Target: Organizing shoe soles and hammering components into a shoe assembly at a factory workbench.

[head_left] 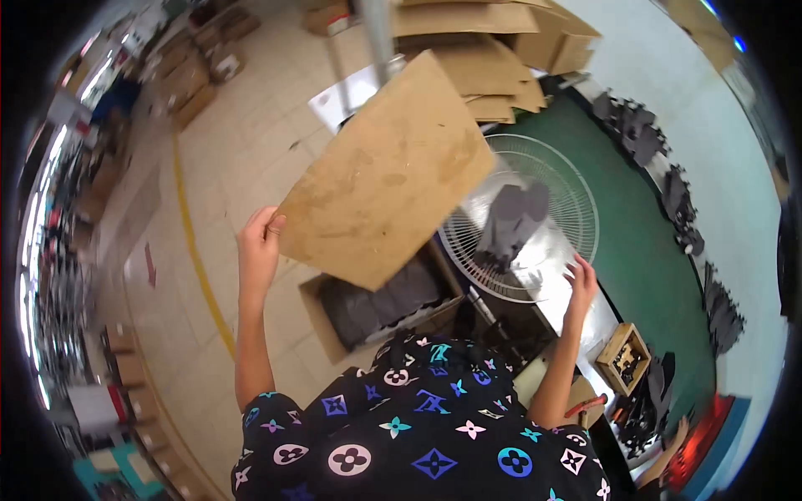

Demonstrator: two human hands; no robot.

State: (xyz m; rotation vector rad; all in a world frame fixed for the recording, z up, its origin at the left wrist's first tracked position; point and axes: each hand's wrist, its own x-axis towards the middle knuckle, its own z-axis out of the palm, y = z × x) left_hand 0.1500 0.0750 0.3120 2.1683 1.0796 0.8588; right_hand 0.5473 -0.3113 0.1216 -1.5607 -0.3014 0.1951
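Note:
My left hand [263, 238] pinches a flat brown cardboard sheet [393, 179] by its left corner. The sheet is tilted and raised, with dark smudges on its face. On the right, my right hand [582, 284] has its fingers apart and holds nothing. Its fingertips are by the rim of a round wire frame [587, 192]; whether they touch it I cannot tell. Dark grey flat pieces [511, 221] show within the frame's outline, over a shiny metal surface. Below the sheet stands an open carton [322, 313] packed with dark grey pieces [376, 305], partly covered by the sheet.
Stacked cardboard [468, 63] lies at the far side beside a metal post [376, 37]. A green work surface [622, 200] carries bunches of dark parts [631, 125] along the wall. A small wooden box [624, 359] sits near my right arm. Another person's arm [668, 451] shows lower right.

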